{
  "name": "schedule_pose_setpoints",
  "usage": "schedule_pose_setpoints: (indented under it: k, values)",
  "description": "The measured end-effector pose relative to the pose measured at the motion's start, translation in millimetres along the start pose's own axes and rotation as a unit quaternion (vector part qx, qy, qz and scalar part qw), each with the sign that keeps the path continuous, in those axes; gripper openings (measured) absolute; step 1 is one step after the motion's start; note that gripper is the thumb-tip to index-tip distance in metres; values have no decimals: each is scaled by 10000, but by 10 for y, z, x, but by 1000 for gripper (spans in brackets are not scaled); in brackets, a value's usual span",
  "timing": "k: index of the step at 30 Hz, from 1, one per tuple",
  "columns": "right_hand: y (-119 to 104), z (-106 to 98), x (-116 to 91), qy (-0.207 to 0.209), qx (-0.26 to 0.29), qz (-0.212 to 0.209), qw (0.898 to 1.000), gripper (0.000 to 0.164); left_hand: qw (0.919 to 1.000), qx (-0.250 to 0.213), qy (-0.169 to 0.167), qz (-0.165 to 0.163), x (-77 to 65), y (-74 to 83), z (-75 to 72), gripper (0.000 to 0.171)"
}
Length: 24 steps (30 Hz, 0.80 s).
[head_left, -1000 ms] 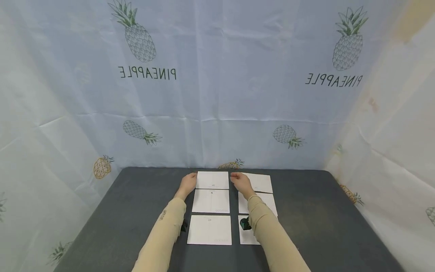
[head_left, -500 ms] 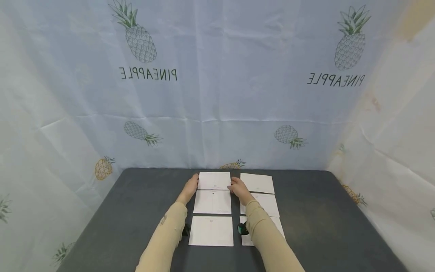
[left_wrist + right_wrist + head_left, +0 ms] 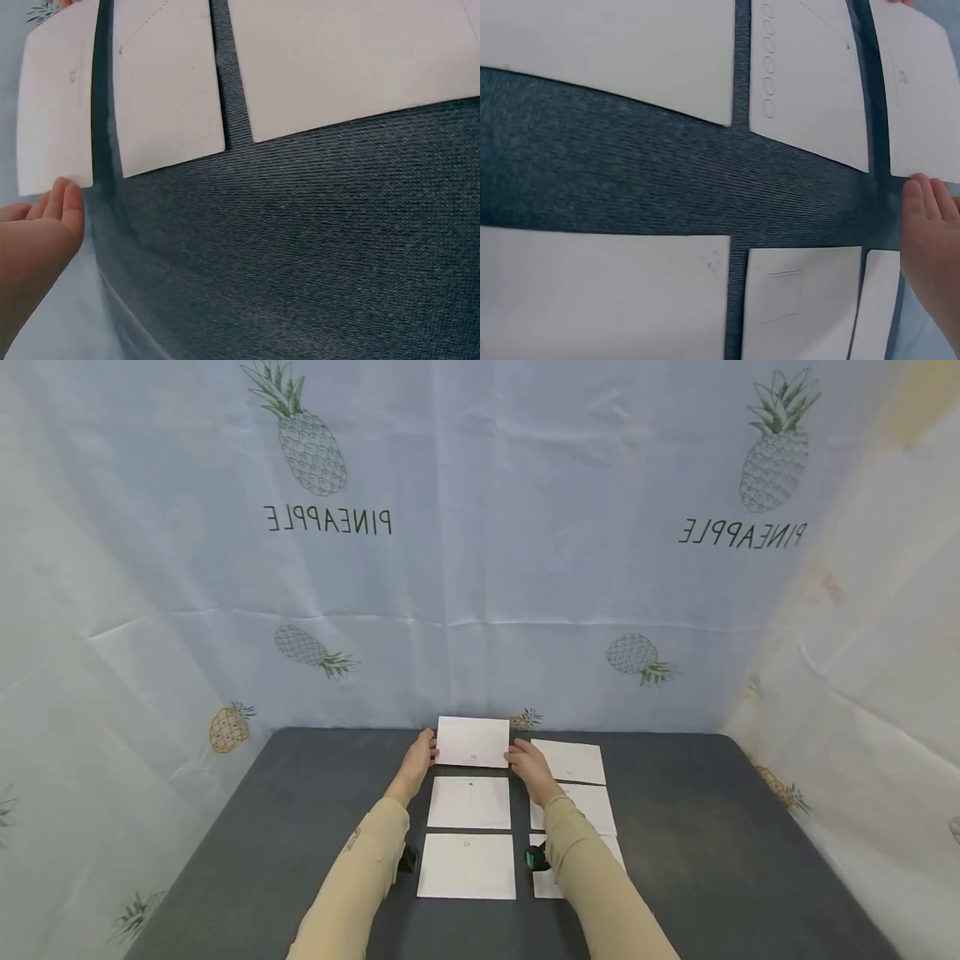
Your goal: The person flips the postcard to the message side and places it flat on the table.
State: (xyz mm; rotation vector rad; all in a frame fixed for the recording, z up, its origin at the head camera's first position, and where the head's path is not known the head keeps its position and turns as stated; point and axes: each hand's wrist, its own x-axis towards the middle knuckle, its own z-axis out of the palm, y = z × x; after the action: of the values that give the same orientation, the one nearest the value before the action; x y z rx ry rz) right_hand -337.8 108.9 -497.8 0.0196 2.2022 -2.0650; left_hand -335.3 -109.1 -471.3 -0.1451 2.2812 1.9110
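Changed since half a second ago by the raising of the lifted white card [image 3: 472, 743] off the dark table [image 3: 262, 860] — now tilted up near the centre of the head view, overlapping the foot of the pineapple-print curtain [image 3: 480, 527]. Held at its left edge by the left hand [image 3: 415, 764] and at its right edge by the right hand [image 3: 531, 768], with thumbs hard to make out. Visible again at the upper left of the left wrist view and the upper right of the right wrist view, with fingertips against its lower end in each.

Just below it in the head view, one under the other: the middle card [image 3: 468, 810] and the near card [image 3: 466, 868], both flat. To the right, in a second column: the far right card [image 3: 567, 762], then the middle right card [image 3: 594, 807] and the near right card [image 3: 546, 887] — these last two partly hidden by the right sleeve [image 3: 607, 893].
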Motion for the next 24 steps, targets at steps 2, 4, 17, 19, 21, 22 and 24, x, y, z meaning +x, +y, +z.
schedule_pose_setpoints:
  k: [2, 4, 17, 19, 21, 22, 24]
  values:
    - [-43, -4, 6, 51, -31, -107, 9999, 65, 9999, -47, 93, 16, 13, 27, 1, 63]
    - [-85, -4, 18, 129, -94, -124, 9998, 65, 9998, -8, 197, 40, 23, 48, 11, 63]
    - [-66, 45, -36, 398, -401, 261, 9981, 64, 9972, 549, 349, 365, -58, -69, 78, 70]
    - [-24, 52, -31, 418, -460, 335, 9975, 60, 9972, 588, 365, 298, -63, -97, 77, 67]
    - [6, 57, -30, 464, -500, 429, 9967, 54, 9967, 673, 384, 250, -63, -122, 79, 65]
    - [20, 59, -25, 489, -505, 469, 9964, 51, 9961, 737, 420, 254, -52, -135, 82, 64]
    - [41, 61, -21, 515, -441, 564, 9961, 48, 9955, 786, 466, 239, -44, -152, 89, 60]
